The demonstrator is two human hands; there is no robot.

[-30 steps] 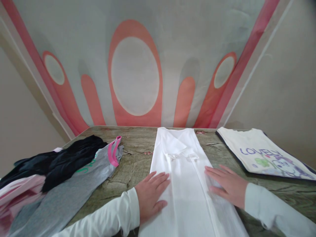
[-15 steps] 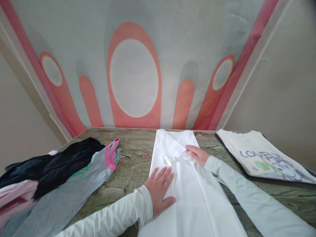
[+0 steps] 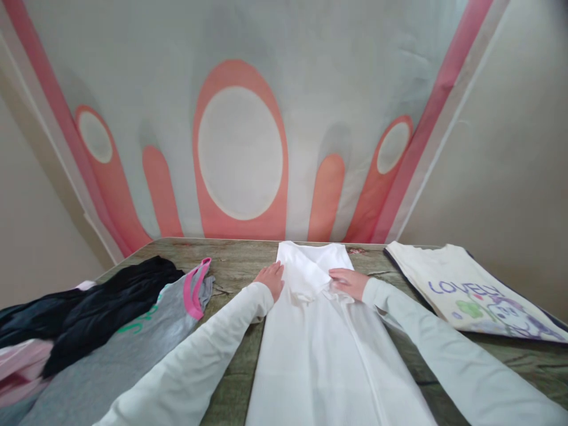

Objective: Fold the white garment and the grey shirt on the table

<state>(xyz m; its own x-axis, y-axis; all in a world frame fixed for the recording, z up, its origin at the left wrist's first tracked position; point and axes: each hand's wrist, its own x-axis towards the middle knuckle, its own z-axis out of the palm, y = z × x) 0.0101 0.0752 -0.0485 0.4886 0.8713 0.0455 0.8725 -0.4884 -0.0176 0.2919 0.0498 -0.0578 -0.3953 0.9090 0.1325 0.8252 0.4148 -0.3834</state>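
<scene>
Bare and set apart from each other, my left hand [image 3: 271,279] and my right hand [image 3: 350,284] touch the two sides of the long white fabric garment [image 3: 328,361] near its top; the left has its fingers at the left edge, the right lays its fingers over the gathered part on the other side, and I cannot tell whether either one is pinching the cloth. Beyond them rises a broad pale grey panel [image 3: 355,71] printed with coral ovals and rounded bars and bordered in pink. Under everything spreads a brown-grey wood-patterned table [image 3: 242,254]. The garment lies on it straight in front of me, neckline by the far edge, a slanting fold across its upper part, the rest running toward me out of view. Reaching in on either side are my loose whitish left sleeve [image 3: 195,361] and right sleeve [image 3: 444,349]. Over to the left sits a grey jersey top [image 3: 115,367] with pink neck trim and green lettering, touching a crumpled black cloth garment [image 3: 110,302]. Well to the right rests a flat, dark-edged cream top [image 3: 426,266] marked "LOVELY" in purple. Smallest is a crumpled pink cloth [image 3: 26,362] at the left border.
</scene>
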